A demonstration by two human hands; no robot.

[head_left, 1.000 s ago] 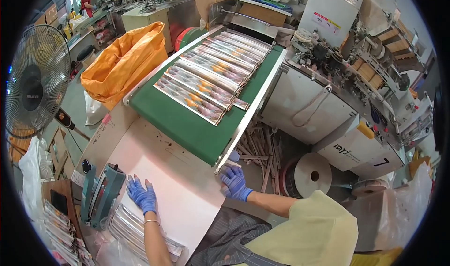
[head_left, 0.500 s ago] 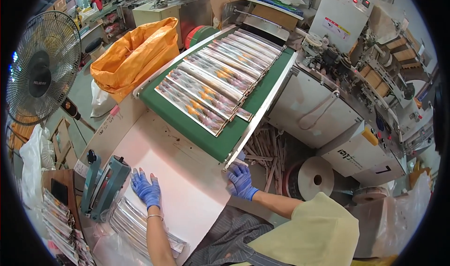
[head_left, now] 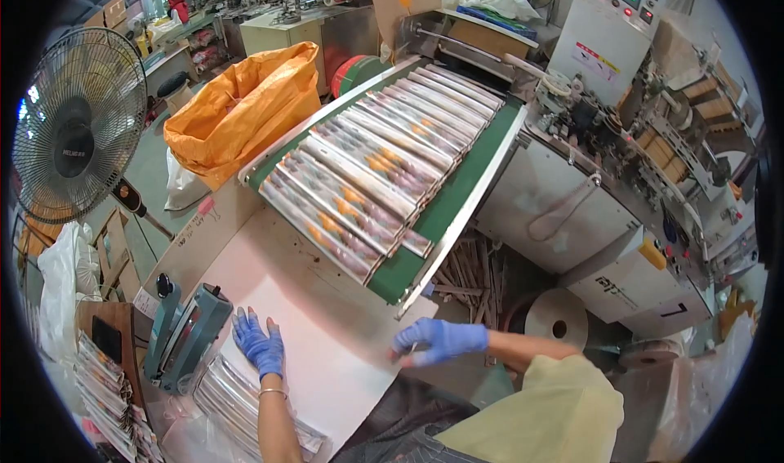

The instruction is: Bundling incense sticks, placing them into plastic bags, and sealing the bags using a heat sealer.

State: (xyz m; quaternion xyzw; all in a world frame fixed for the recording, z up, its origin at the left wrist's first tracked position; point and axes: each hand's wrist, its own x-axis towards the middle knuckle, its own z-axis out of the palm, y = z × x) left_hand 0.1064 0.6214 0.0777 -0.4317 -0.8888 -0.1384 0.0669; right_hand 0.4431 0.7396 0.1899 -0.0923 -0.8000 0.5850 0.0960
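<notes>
left hand [head_left: 259, 346] lies flat, fingers spread, on the white worktop [head_left: 327, 332] beside clear packets [head_left: 237, 402]; right hand [head_left: 437, 340] rests at the worktop edge, fingers loosely curled, holding nothing.

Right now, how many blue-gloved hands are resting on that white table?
2. The left hand lies flat near the grey sealer; the right hand rests at the white table edge, below the green conveyor belt.

White worktable [head_left: 327, 332], stacked foil packets [head_left: 237, 402], heat sealer [head_left: 184, 332], gloved hands flat
</notes>
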